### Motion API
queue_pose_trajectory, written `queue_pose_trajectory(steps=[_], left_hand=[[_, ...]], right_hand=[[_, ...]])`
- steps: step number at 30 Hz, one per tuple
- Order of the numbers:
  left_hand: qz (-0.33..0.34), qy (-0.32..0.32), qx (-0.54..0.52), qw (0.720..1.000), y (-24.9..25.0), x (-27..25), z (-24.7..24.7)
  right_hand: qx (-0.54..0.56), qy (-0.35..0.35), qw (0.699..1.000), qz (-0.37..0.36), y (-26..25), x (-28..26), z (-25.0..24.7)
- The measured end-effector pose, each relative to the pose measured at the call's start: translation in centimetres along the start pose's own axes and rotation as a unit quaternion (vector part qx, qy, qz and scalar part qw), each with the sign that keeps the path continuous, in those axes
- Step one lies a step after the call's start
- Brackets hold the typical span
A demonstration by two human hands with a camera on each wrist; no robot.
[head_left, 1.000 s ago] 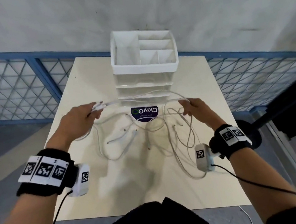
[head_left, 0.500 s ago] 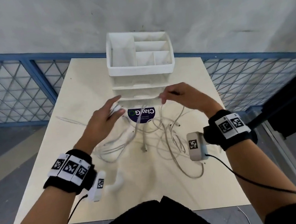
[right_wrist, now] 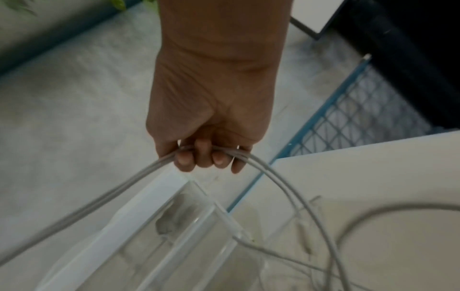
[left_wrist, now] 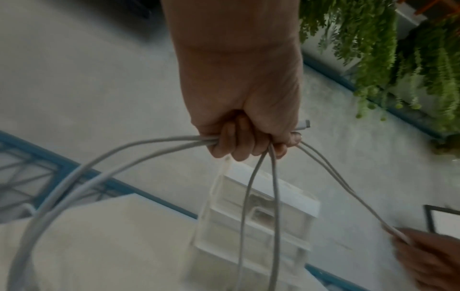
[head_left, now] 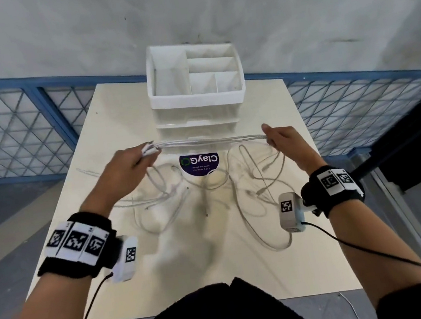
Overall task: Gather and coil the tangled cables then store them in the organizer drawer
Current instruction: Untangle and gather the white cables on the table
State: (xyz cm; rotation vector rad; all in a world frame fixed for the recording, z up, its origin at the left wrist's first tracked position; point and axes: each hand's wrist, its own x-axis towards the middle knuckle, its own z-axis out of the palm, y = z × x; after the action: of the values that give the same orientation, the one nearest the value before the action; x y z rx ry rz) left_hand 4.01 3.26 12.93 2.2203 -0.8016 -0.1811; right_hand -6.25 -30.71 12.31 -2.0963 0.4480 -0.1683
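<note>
Several thin white cables [head_left: 212, 140] stretch taut between my two hands above the table. My left hand [head_left: 133, 161] grips one end of the bundle, with plug ends poking past the fingers [left_wrist: 239, 145]. My right hand [head_left: 280, 139] has its fingers [right_wrist: 206, 155] curled round the other end of the strands. More white cables [head_left: 250, 180] hang down from both hands and lie tangled on the beige table [head_left: 288, 270]. The white organizer [head_left: 197, 106] with clear drawers stands just behind the stretched cables; its top tray compartments show nothing inside.
A round dark sticker [head_left: 199, 162] lies on the table in front of the organizer. Blue railing with mesh panels [head_left: 3, 135] runs behind and beside the table. A dark frame [head_left: 418, 133] stands at the right. Green plants [left_wrist: 398, 49] hang in the left wrist view.
My hands were close together in front of the organizer half a second ago; now they have drawn apart, pulling the cable strands taut between them.
</note>
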Motion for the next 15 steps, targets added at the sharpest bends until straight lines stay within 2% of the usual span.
queue_pose_trajectory(steps=[3, 6, 10, 12, 15], left_hand=[[-0.028, -0.055, 0.112, 0.992, -1.2, -0.7, 0.3], [-0.069, -0.114, 0.169, 0.977, -2.5, -1.3, 2.4], [-0.102, -0.1, 0.199, 0.97, -3.4, -2.1, 3.3], [-0.091, -0.099, 0.2, 0.971, -3.4, -2.0, 3.2], [-0.076, -0.141, 0.229, 0.96, -2.7, -1.7, 3.6]], right_hand=[[0.02, 0.036, 0.999, -0.016, 0.1, -0.1, -0.2], [0.019, 0.057, 0.996, -0.071, -1.9, -0.2, -0.8], [-0.066, 0.102, 0.986, -0.115, -2.8, -0.6, -3.2], [-0.109, 0.111, 0.983, -0.093, -1.4, -1.1, -3.7], [-0.136, 0.084, 0.987, 0.009, 2.9, -2.6, -2.2]])
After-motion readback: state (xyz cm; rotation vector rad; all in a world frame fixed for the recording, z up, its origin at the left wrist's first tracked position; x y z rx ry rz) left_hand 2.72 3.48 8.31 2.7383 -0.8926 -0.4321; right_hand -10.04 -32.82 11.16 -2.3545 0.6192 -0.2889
